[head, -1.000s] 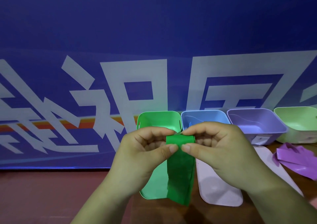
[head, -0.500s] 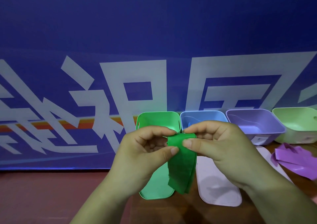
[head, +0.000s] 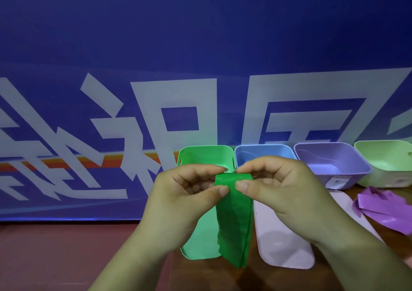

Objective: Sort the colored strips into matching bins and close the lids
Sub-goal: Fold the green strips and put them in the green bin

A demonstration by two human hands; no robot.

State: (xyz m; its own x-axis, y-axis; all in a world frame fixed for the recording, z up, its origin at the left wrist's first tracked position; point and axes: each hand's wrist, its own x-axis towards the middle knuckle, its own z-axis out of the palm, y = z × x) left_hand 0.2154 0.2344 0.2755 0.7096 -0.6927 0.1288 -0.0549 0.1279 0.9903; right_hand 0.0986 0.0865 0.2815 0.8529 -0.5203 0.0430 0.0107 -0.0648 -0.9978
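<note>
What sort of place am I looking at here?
Likely a staged demo booth: a printed blue banner backs a brown table where a green bin, blue bin and purple bin stand in a row.

A single wide-angle camera worn on the person's head looks forward and slightly down. It sits close above the left hand [head: 182, 194] and right hand [head: 285, 192], which pinch a folded, crinkled green strip [head: 234, 223] at lower centre. It squarely faces the reddish-brown counter [head: 66, 257] and the blue printed banner wall [head: 200, 45] behind it.
</note>
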